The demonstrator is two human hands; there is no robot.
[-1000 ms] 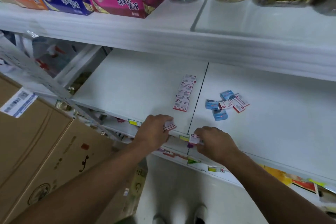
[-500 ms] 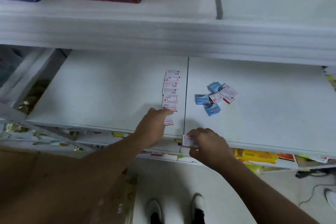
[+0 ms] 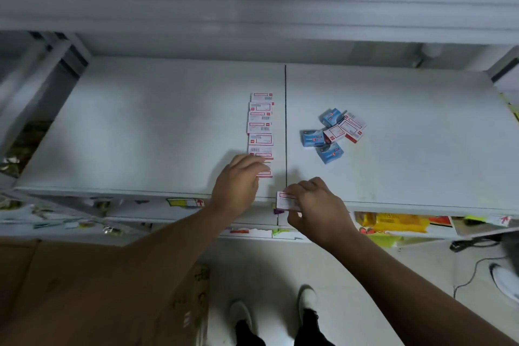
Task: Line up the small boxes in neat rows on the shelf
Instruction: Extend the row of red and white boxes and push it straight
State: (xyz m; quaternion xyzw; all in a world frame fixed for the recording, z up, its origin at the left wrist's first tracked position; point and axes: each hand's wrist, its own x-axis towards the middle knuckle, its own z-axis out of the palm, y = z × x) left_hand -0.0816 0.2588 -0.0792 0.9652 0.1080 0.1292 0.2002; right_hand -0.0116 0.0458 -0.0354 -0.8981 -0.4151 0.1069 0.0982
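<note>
My left hand point(image 3: 238, 182) rests on the white shelf point(image 3: 157, 132), its fingers point(image 3: 259, 168) pinching the nearest box point(image 3: 265, 173) of the red-and-white row point(image 3: 260, 126). My right hand point(image 3: 317, 205) grips another box point(image 3: 287, 200) at the shelf's front edge. A loose pile point(image 3: 332, 133) lies well right.

Your shelf point(image 3: 157, 126) is plain white, split by a dark seam point(image 3: 285, 126). The row of boxes point(image 3: 260, 126) is white with red borders and black barcodes. The loose pile point(image 3: 334, 133) mixes blue boxes with white-and-red ones. The box you hold point(image 3: 287, 201) is white with red edging. Yellow packaging point(image 3: 393, 223) shows below.
</note>
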